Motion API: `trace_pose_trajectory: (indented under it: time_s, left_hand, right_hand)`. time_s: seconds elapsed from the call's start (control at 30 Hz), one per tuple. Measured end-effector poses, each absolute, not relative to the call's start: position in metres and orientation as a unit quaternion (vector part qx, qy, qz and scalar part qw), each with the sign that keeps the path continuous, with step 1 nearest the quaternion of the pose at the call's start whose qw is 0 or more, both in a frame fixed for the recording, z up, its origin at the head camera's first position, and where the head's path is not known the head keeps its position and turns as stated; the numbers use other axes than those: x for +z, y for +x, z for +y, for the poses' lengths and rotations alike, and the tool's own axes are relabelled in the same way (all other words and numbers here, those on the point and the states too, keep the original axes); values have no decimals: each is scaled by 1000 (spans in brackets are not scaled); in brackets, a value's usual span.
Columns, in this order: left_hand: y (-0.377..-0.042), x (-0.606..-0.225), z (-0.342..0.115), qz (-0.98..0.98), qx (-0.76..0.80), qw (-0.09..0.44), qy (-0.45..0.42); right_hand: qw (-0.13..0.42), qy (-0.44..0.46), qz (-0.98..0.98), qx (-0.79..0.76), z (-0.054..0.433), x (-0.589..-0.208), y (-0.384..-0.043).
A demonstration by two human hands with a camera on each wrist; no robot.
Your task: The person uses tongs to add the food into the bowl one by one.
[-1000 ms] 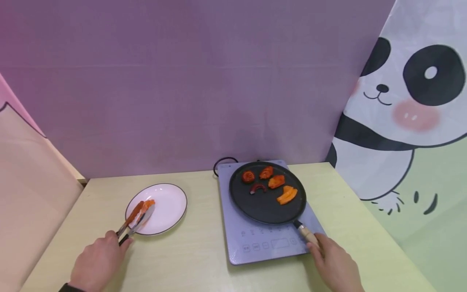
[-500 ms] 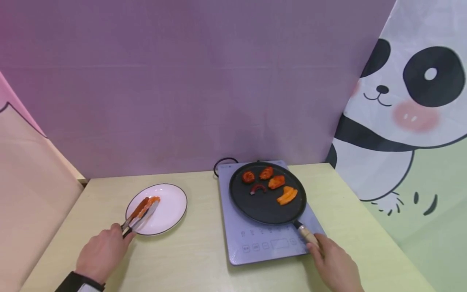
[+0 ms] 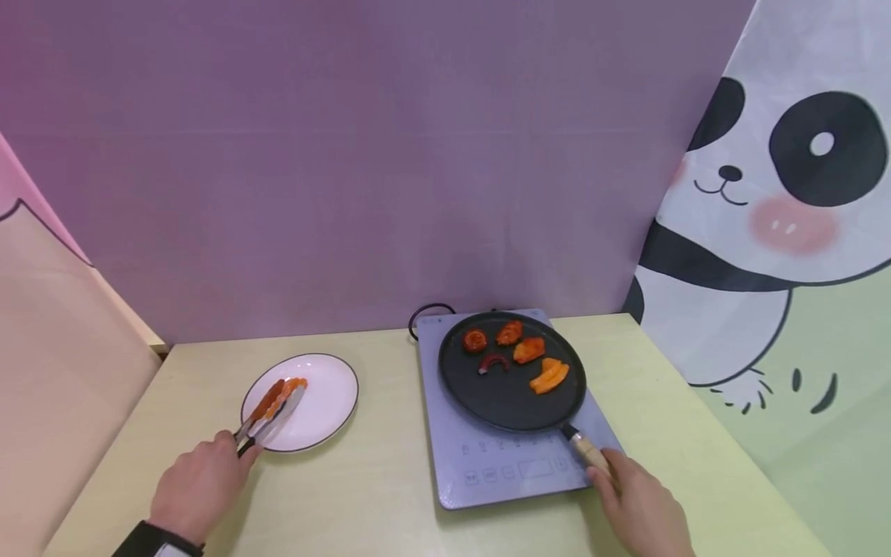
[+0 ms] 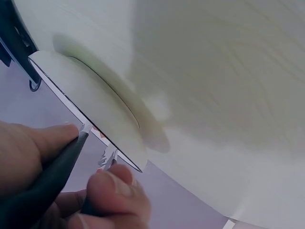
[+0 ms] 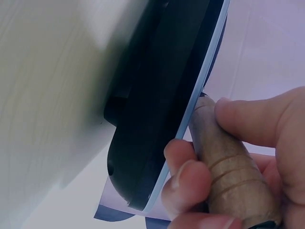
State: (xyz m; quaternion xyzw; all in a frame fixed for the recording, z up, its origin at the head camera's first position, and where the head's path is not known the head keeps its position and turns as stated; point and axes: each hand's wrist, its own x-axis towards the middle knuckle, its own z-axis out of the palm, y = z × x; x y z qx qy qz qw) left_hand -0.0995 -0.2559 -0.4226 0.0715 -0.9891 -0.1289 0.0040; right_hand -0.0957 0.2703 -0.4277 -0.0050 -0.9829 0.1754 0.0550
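Note:
My left hand [image 3: 205, 486] grips a pair of metal tongs [image 3: 284, 410] with black handles, their tips over the left part of a white dark-rimmed plate [image 3: 330, 402]. Between the tongs' tips is an orange, pale-streaked piece of food [image 3: 295, 384]; whether it touches the plate is unclear. In the left wrist view, thumb and fingers hold the dark tong handles [image 4: 62, 167]. My right hand [image 3: 643, 503] is wrapped around the wooden handle [image 5: 233, 171] of a flat black frying pan [image 3: 487, 402]. Several reddish and orange food pieces [image 3: 529, 350] lie in the pan.
Beneath the pan is a pale induction cooker [image 3: 480, 483], its black cord [image 3: 421, 309] looping behind. A light wooden table [image 3: 390, 433] carries everything. A purple cloth backdrop [image 3: 348, 193] rises at its far edge, and a panda-print sheet [image 3: 731, 325] hangs on the right.
My left hand has moved slightly forward and right, bringing the tongs and the orange food a little farther over the plate. My right hand stays on the pan handle.

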Motion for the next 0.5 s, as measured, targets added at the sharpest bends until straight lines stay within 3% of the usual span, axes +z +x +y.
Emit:
trace_pose_trajectory:
  time_s: [0.5]
  left_hand:
    - [-101,-423,-260,-990,-127,0,63]
  right_hand:
    - [77,3,-982,173,269,-428,-95]
